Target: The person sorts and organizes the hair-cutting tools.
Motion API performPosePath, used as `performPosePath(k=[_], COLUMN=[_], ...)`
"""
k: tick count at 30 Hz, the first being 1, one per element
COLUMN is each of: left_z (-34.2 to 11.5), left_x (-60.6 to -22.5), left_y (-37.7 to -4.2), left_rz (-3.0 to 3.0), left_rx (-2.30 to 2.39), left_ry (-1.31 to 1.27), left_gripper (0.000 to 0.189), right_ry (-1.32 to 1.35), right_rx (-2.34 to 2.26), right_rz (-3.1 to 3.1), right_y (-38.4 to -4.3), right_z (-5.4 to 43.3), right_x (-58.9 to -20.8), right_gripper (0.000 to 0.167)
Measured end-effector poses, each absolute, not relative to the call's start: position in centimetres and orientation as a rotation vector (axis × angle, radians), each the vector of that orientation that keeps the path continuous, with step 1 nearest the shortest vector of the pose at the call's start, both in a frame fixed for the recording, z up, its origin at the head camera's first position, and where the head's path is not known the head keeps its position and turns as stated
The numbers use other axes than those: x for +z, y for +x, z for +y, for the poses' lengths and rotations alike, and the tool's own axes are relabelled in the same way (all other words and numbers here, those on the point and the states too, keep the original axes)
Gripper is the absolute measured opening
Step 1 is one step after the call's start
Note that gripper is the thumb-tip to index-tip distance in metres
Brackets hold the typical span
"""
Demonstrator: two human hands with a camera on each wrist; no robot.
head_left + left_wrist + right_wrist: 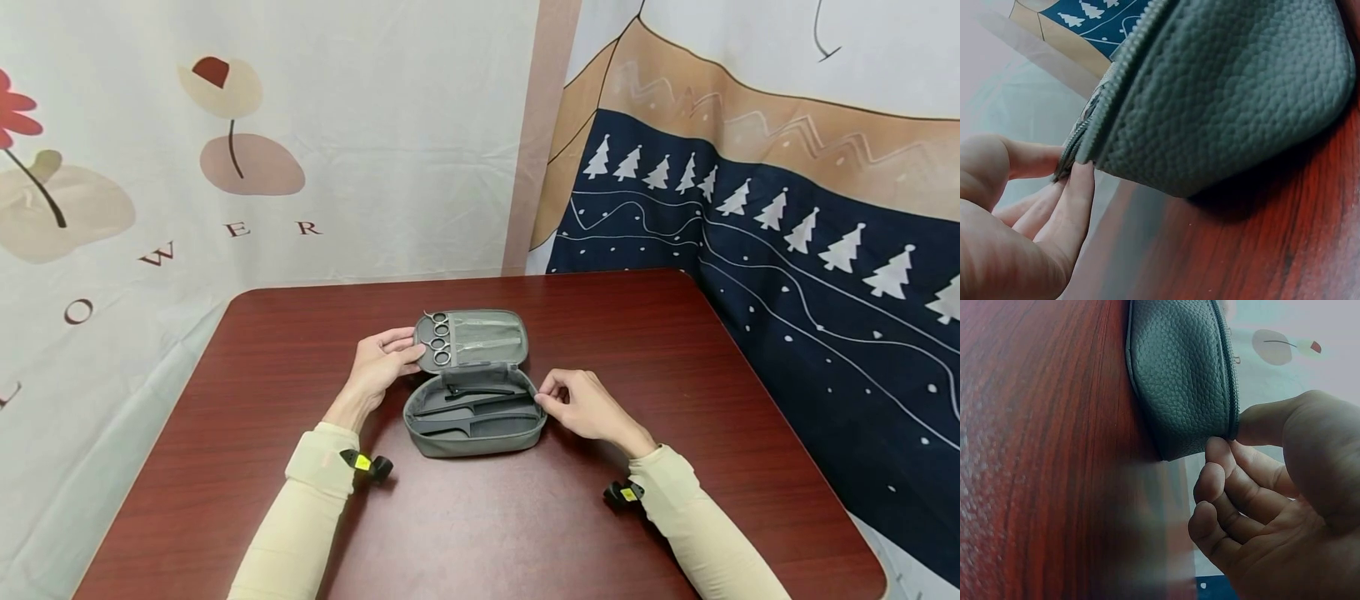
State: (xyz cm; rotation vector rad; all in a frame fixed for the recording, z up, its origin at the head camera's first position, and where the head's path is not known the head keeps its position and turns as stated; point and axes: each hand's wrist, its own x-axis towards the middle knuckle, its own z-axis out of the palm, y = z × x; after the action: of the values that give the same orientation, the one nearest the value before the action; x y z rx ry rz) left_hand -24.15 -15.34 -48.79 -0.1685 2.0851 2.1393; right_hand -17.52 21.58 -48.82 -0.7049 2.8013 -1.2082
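Note:
A grey zippered case (480,447) of pebbled material lies unzipped on the table, its lid (504,316) folded back. Two pairs of scissors (441,330) sit in the lid's see-through pocket, finger rings sticking out to the left. In the base lie two dark combs (491,406) and a slim black clip-like piece (480,391). My left hand (378,362) pinches the lid's left edge between thumb and fingers. At the base's right rim, my right hand (588,406) pinches the zippered edge (1232,394) with thumb and forefinger; whether a zipper pull is under the fingertips is hidden.
The reddish-brown wooden table (480,533) spreads around the case on every side. Behind it hangs a pale printed curtain (405,167), and a navy cloth with white trees (810,275) hangs at the right. Each sleeve has a small black wrist camera (381,468).

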Motion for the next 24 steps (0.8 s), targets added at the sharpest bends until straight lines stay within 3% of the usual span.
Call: performPosePath(k=[24], left_z=[-16.1], left_x=[-46.5], left_y=[-22.6], left_rz=[2.202], left_rx=[2.111], left_ry=[-0.018], left_gripper=[0.056], right_ry=[-0.707], right_rx=[-1.203], right_rz=[2.800], right_y=[-17.4], right_z=[21.4], right_x=[-48.6], right_gripper=[0.015])
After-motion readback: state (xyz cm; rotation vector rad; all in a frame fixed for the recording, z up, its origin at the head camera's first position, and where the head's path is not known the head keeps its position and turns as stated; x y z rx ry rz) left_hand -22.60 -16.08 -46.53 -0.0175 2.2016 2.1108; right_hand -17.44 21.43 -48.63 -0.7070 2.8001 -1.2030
